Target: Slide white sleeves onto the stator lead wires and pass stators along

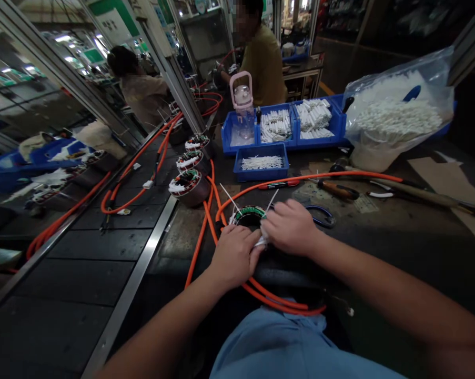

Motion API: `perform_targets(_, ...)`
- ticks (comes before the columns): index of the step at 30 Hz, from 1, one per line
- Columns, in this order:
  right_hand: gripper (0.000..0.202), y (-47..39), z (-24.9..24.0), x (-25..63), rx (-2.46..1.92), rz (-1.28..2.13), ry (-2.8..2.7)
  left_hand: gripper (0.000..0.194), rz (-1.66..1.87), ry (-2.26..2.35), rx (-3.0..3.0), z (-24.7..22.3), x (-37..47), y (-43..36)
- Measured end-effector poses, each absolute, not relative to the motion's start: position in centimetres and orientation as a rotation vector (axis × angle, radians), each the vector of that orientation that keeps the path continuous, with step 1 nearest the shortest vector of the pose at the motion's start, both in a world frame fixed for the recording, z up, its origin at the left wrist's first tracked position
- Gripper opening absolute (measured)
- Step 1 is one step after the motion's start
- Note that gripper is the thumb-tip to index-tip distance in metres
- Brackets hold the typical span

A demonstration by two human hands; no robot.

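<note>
Left forearm (174, 316) angles up and inward; left hand (234, 253) back-up, fingers bent. Right forearm (379, 276) slants in; right hand (289, 227) curled fist-like, knuckles up, close beside.

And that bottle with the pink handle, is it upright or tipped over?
Upright: the bottle stands in a blue bin, pink handle on top.

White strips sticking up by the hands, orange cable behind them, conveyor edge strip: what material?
White strips: likely plastic, fairly matte; thin, evenly white, and they stand up straight.
Orange cable: smooth, semi-gloss jacket, rubber or plastic, can't tell which; it bends in an even curve.
Conveyor edge strip: bare metal, probably steel or aluminium; silvery, with a bright streak of glare.
</note>
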State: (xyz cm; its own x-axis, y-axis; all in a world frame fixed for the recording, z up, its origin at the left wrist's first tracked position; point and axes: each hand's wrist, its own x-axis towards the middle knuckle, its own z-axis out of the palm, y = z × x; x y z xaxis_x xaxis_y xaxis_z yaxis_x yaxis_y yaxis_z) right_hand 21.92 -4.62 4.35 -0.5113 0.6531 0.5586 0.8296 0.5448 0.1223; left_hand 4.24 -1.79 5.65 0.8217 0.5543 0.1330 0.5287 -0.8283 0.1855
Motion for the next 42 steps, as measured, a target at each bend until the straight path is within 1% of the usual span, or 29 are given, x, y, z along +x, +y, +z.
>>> perform_targets(3, 0.019, -2.2, 4.7, 22.0, -1.379, -0.35, -2.355, 0.021, 0.26, 0.825, 2.914, 5.5, 4.2, -1.7)
perform_targets(6, 0.015, -2.0, 4.6, 22.2, -1.507, 0.006, -2.256, 0.02, 0.283, 0.82, 2.914, 5.3, 4.1, -1.6)
perform_targets(9, 0.011, -3.4, 4.7, 22.5, -1.419, 0.484, -2.097, 0.022, 0.284, 0.829, 2.887, 5.4, 3.9, -1.5)
perform_targets(11, 0.006, -4.3, 5.1, 22.5, -1.332, 0.587, -2.1, 0.026, 0.305, 0.856, 2.873, 5.6, 3.5, -1.2)
perform_targets(14, 0.009, -4.7, 5.5, 22.2, -1.383, 0.41, -2.266, 0.033, 0.319, 0.775, 2.845, 5.9, 2.8, -0.4)
perform_targets(17, 0.011, -4.1, 5.5, 21.8, -1.488, 0.161, -2.454, 0.023, 0.288, 0.66, 2.801, 6.0, 2.4, 0.3)
perform_targets(19, 0.014, -3.4, 5.4, 21.6, -1.525, 0.043, -2.517, 0.023, 0.3, 0.648, 2.779, 5.7, 2.4, 0.5)
perform_targets(21, 0.015, -2.6, 5.3, 21.3, -1.517, -0.001, -2.576, 0.024, 0.35, 0.641, 2.756, 5.3, 2.6, 0.5)
perform_targets(24, 0.013, -1.3, 5.5, 21.0, -1.456, -0.006, -2.69, 0.023, 0.436, 0.64, 2.716, 4.7, 2.9, 0.3)
perform_targets(28, 0.009, -0.4, 6.0, 20.8, -1.404, 0.007, -2.79, 0.022, 0.445, 0.696, 2.713, 4.8, 2.9, 0.1)
perform_targets(33, 0.012, -1.1, 5.5, 21.2, -1.458, 0.017, -2.641, 0.019, 0.339, 0.648, 2.708, 5.5, 2.4, -0.1)
perform_targets(40, 0.019, -1.9, 3.8, 23.2, -1.501, 0.167, -2.338, 0.034, 0.643, 0.996, 2.769, 3.7, 4.8, -2.9)
perform_targets(42, 0.019, -1.8, 3.7, 25.2, -1.531, 0.208, -2.289, 0.041, 0.62, 0.915, 2.82, 3.8, 4.5, -2.8)
